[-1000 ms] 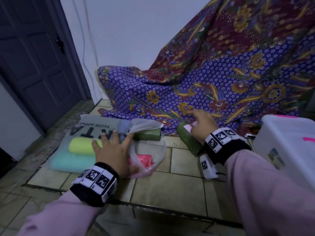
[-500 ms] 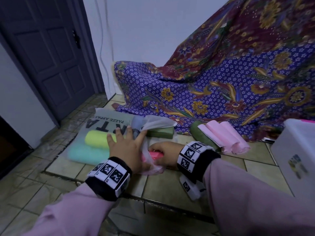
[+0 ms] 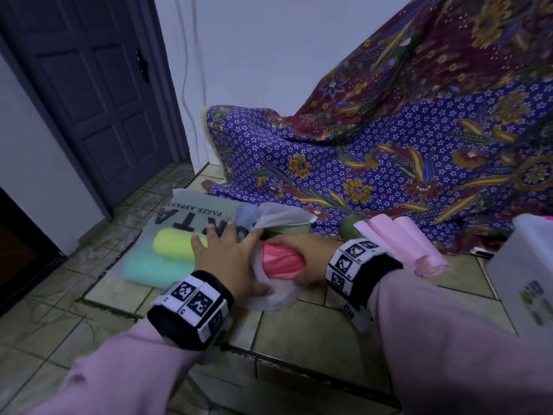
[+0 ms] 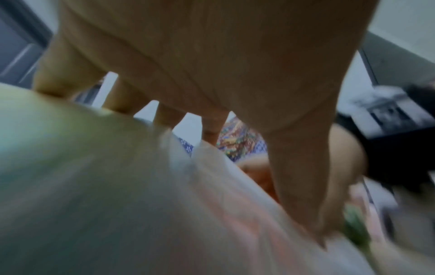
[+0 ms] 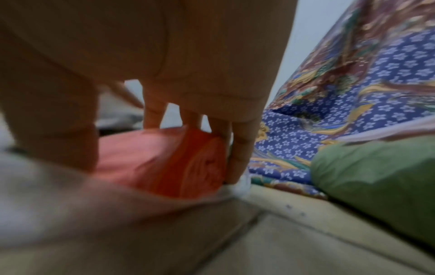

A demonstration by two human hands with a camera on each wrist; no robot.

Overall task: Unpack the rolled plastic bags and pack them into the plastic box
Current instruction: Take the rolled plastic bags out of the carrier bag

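Observation:
A clear outer bag (image 3: pixel 275 295) lies on the tiled floor with its mouth toward the patterned cloth. My left hand (image 3: pixel 224 253) presses flat on it, fingers spread and straight, thumb (image 4: pixel 303 195) on the plastic. My right hand (image 3: pixel 302 250) reaches into the bag's mouth and grips a red roll (image 3: pixel 281 262); in the right wrist view its fingers (image 5: pixel 237 148) curl over the end of the red roll (image 5: pixel 164 163). Yellow (image 3: pixel 175 245) and teal (image 3: pixel 155 269) rolls lie left of my left hand. Pale pink rolls (image 3: pixel 401 244) and a dark green roll (image 3: pixel 348 227) lie to the right. The white plastic box (image 3: pixel 526 265) stands at the right edge.
A grey printed bag (image 3: pixel 194 214) lies under the yellow and teal rolls. A purple floral cloth (image 3: pixel 389 151) drapes down behind the rolls. A dark door (image 3: pixel 98 94) stands at the left. Another green roll (image 3: pixel 287 230) sits inside the clear bag.
My right hand has left the pink rolls by the cloth, moved left into the clear bag and taken hold of the red roll. The left hand stays pressing on the bag.

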